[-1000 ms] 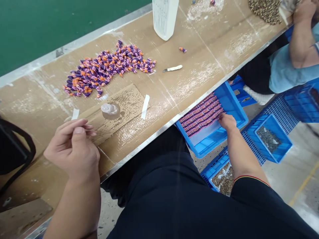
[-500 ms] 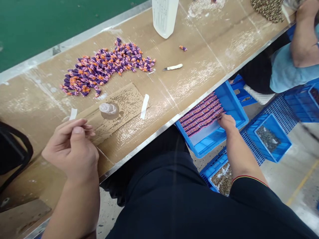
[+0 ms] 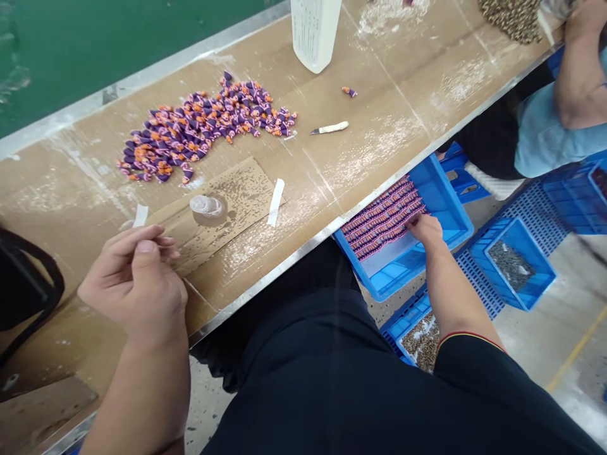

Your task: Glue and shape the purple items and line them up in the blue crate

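Note:
My left hand [image 3: 135,284] hangs over the table's near edge beside a cardboard sheet [image 3: 237,218], its thumb pressed to the fingertips. Whatever lies between them is hidden. My right hand [image 3: 427,232] reaches down into a blue plastic crate [image 3: 441,202], its fingertips at the end of tightly packed purple-and-orange rows [image 3: 384,218]. On the table lies a heap of small purple-and-orange pieces [image 3: 199,123]. Nearby are a white-handled craft knife [image 3: 331,127] and a white plastic bottle [image 3: 315,31]. A round clear object [image 3: 207,206] and a white paper strip [image 3: 275,202] rest on the cardboard.
A co-worker in a light blue shirt [image 3: 545,133] sits at the right, with a brown heap of small parts [image 3: 512,19] at the table's far end. On the floor are blue crates of grey parts [image 3: 512,265] and brown parts [image 3: 422,341].
My right hand has slid slightly left along the packed rows. My left hand has shifted slightly left, its pinch unchanged. The view has moved a little.

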Motion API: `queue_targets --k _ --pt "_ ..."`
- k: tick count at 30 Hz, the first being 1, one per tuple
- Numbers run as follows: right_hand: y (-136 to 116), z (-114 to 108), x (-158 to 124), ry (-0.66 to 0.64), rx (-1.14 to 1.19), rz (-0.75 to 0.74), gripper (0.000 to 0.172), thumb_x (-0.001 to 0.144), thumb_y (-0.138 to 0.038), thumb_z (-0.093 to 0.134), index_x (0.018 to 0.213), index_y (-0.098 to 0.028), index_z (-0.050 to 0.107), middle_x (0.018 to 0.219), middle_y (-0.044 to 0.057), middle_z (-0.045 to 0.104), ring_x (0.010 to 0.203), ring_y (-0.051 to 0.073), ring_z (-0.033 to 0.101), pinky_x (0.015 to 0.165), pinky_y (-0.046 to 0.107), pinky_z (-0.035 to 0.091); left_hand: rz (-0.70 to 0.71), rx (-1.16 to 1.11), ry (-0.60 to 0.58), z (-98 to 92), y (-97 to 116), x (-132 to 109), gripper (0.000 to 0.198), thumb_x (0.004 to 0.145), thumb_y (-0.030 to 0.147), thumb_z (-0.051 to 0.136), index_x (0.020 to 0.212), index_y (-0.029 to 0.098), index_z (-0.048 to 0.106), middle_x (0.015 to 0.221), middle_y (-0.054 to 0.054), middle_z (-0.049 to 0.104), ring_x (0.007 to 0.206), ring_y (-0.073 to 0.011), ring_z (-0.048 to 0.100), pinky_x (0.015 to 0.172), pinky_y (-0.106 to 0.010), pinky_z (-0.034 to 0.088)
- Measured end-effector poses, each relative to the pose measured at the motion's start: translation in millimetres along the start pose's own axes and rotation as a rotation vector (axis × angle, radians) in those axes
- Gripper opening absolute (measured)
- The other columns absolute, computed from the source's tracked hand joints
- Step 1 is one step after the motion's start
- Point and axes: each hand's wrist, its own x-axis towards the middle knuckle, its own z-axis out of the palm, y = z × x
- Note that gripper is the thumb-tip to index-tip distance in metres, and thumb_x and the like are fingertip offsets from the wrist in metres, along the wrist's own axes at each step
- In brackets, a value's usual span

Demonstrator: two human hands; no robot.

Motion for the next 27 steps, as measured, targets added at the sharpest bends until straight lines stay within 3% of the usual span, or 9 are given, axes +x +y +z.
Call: queue_targets --k 11,18,27 --pt "8.8 -0.4 0.5 0.021 0.031 0.045 0.030 0.102 -0.032 0.068 0.120 -0.020 0.088 0.123 0.019 0.086 0.116 0.038 0.081 0.095 0.044 0.065 0.015 0.017 -0.001 1.1 -3.2 0.3 0.024 0.059 0.039 0.070 0.070 0.020 0.078 0.067 -0.003 0.068 0.050 -0.0130 0.054 0.042 -0.025 0.037" --pt "17.8 -7.2 20.1 0.191 0.125 0.148 0.042 0.104 -0.027 0.061 0.140 -0.021 0.082 0.128 0.019 0.084 0.120 0.036 0.078 0.105 0.046 0.062 -0.022 0.072 0.001 2.4 0.8 -1.7 0.025 0.060 0.042 0.069 0.071 0.022 0.078 0.069 -0.003 0.071 0.049 -0.0137 0.055 0.043 -0.028 0.040" --pt "19.7 -4.9 44.3 0.181 0.085 0.156 0.048 0.102 -0.026 0.063 0.147 -0.024 0.081 0.128 0.019 0.084 0.118 0.036 0.081 0.101 0.044 0.064 0.018 -0.047 0.000 -0.7 -8.9 0.4 0.026 0.059 0.035 0.073 0.074 0.016 0.081 0.067 -0.006 0.071 0.046 -0.0123 0.056 0.040 -0.025 0.040"
